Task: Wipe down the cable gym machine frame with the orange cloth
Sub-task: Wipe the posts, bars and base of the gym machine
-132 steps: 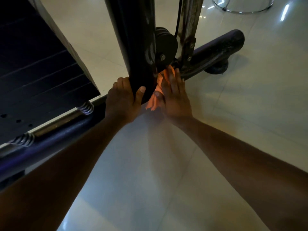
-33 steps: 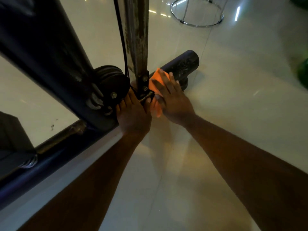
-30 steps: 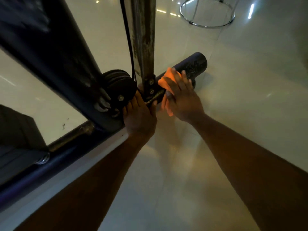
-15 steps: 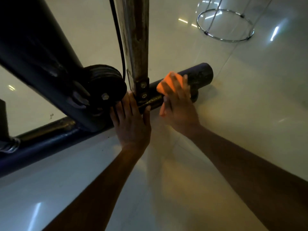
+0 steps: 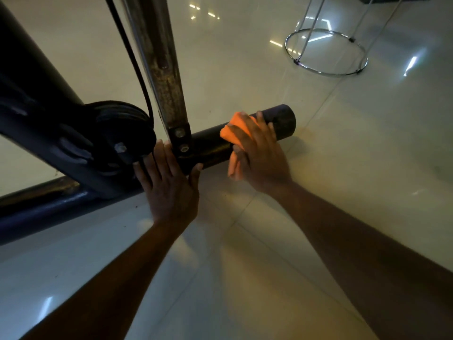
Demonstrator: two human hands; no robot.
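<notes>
Now the right hand [image 5: 259,155], fingers wrapped over the orange cloth [image 5: 235,133], has slid it outward along the base tube [image 5: 282,121] toward its capped end, left hand [image 5: 169,182] flat and bracing by the bracket [image 5: 180,141], so this leg looks nearly wiped.

Item count, head view:

- Two bare hands: left hand [image 5: 169,190], right hand [image 5: 259,155].
- One crumpled orange cloth [image 5: 236,123].
- One dark round pulley wheel [image 5: 122,136].
- One black cable [image 5: 132,62].
- One worn steel upright post [image 5: 161,65].
- Two bolts [image 5: 180,131] on its bracket.
- One dark cylindrical base tube [image 5: 282,121].
- One chrome wire floor ring [image 5: 326,72].
</notes>
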